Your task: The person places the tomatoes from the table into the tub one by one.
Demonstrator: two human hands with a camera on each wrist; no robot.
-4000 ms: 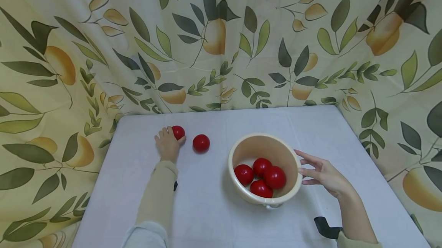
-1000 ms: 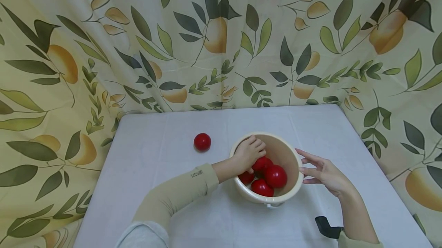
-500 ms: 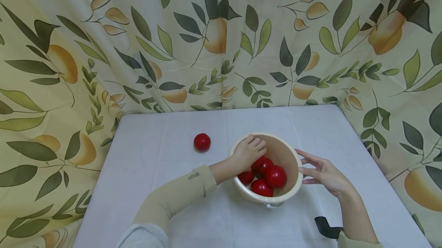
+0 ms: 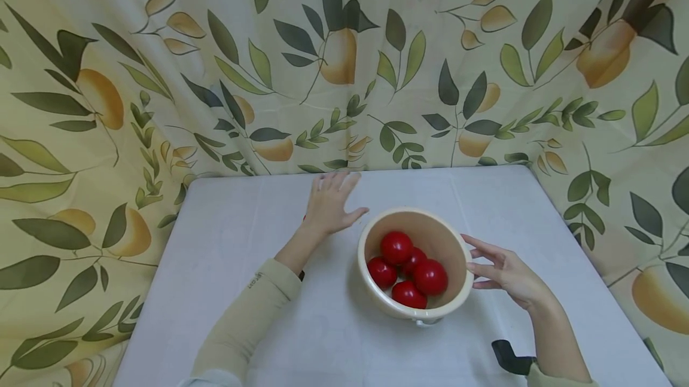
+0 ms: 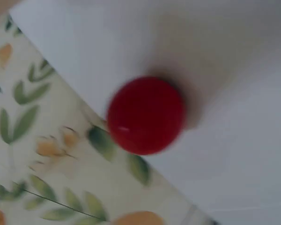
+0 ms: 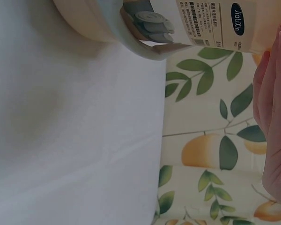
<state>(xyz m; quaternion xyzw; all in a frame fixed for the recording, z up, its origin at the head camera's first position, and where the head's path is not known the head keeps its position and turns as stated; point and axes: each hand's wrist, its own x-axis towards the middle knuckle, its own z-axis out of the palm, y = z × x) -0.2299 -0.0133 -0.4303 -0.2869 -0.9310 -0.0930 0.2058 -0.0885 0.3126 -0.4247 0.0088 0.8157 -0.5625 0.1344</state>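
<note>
My left hand (image 4: 329,204), fingers spread, is over the table left of a cream plastic bucket (image 4: 368,279). Beneath it lies a glossy red ball (image 5: 146,115), almost wholly hidden by the hand in the head view. Inside the bucket sit several more red balls (image 4: 396,247), one leaning up on the others near the left wall. On the bucket's right side my right hand (image 4: 506,272) touches the rim with extended fingers. The right wrist view shows those fingers (image 6: 275,89) against the outer wall, by a printed label (image 6: 201,23).
A white cloth covers the table (image 4: 215,243). Along its back edge hangs a curtain (image 4: 398,106) printed with leaves and fruit. A pale handle (image 6: 145,49) curves down beside the bucket's label. Near the right wrist is a black strap piece (image 4: 511,358).
My left hand carried one red ball from the table's left into the bucket, let it go, and moved back left over the remaining loose ball. The right hand stayed at the bucket.
</note>
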